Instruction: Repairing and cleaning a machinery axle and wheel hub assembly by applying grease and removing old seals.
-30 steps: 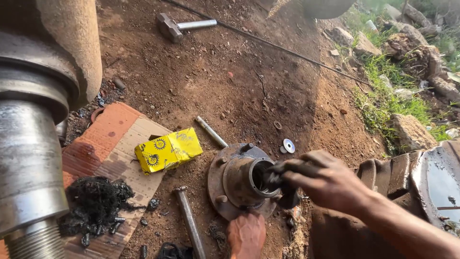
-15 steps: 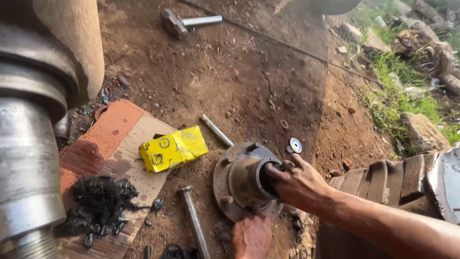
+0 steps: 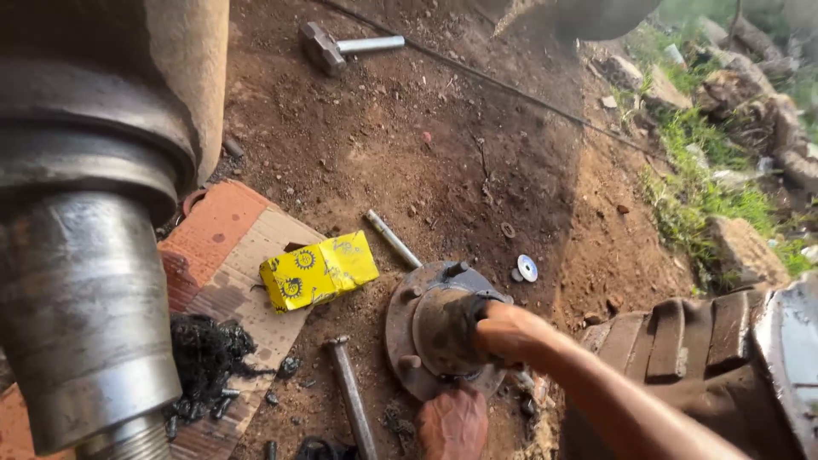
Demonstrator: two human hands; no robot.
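A rusty wheel hub [image 3: 423, 325] with studs on its flange lies tilted on the dirt at lower centre. My right hand [image 3: 509, 334] is pushed into the hub's open bore from the right, so the fingers are hidden inside. My left hand [image 3: 452, 423] sits at the bottom edge of the view, curled against the hub's lower flange. A big steel axle spindle [image 3: 85, 315] fills the left side, close to the camera.
A yellow box [image 3: 317, 271] and a heap of black grease [image 3: 204, 358] lie on cardboard [image 3: 247, 247]. Two steel rods [image 3: 392, 238] [image 3: 349, 396], a washer [image 3: 527, 267] and a hammer [image 3: 341, 44] lie on the dirt. A worn tyre [image 3: 682, 341] stands at right, with grass and rocks [image 3: 724, 196] behind it.
My right hand has gone from the hub's rim deeper into its bore, so the blackened fingers no longer show. My left hand has stayed at the lower flange.
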